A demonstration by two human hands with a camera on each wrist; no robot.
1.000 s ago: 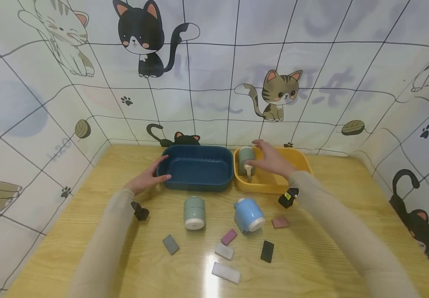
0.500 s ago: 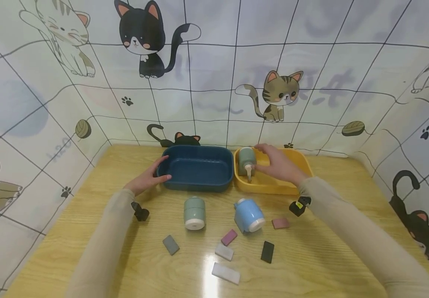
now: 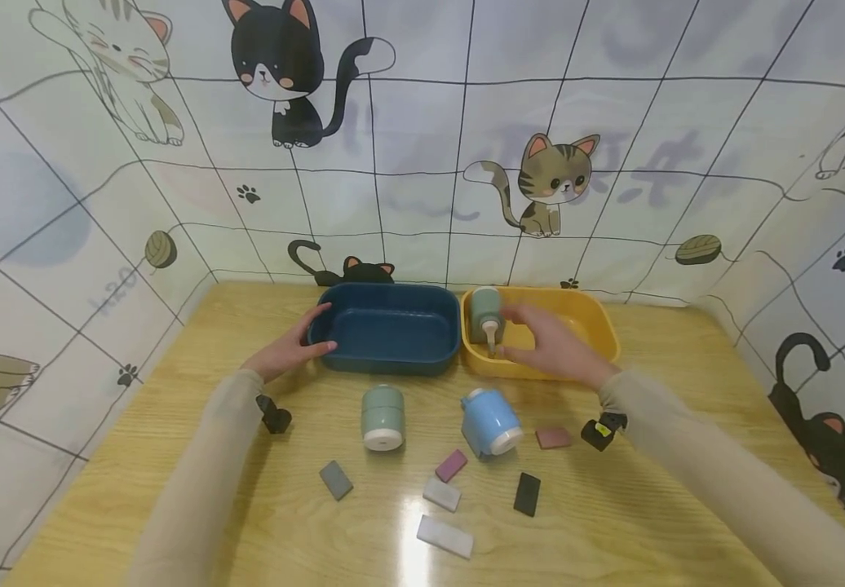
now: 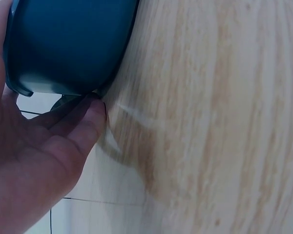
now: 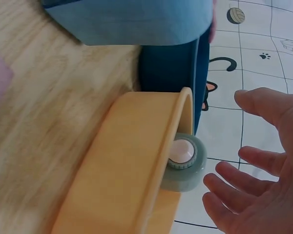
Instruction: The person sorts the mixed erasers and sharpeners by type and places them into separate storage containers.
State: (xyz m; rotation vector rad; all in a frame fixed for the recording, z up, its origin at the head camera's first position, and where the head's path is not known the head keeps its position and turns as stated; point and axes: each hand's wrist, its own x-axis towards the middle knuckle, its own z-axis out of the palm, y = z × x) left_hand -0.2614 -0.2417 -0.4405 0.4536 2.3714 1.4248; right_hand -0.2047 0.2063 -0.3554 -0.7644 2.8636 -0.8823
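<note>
My left hand [image 3: 292,346] holds the left end of a dark blue bin [image 3: 393,366], thumb at the front corner and fingers at the back. In the left wrist view the fingertips [image 4: 95,114] meet the bin's outer corner. A grey-green pump bottle [image 3: 486,307] with a white nozzle lies in the yellow bin [image 3: 602,326], its pump end towards me. Over that bin, just right of the bottle, my right hand [image 3: 550,342] has spread, loosely bent fingers and nothing between them; the right wrist view shows a gap between it and the bottle [image 5: 190,168].
In front of the bins stand a green container [image 3: 382,408] with a white end and a light blue container [image 3: 492,420]. Several small blocks lie nearer me, among them a grey one [image 3: 336,480], a black one [image 3: 527,494] and a long white one [image 3: 444,536]. A cat-print sheet [image 3: 408,163] rises behind.
My right hand has come away from the pump bottle and shifted right and slightly towards me. The bottle stays in the yellow bin. My left hand keeps its place on the dark blue bin.
</note>
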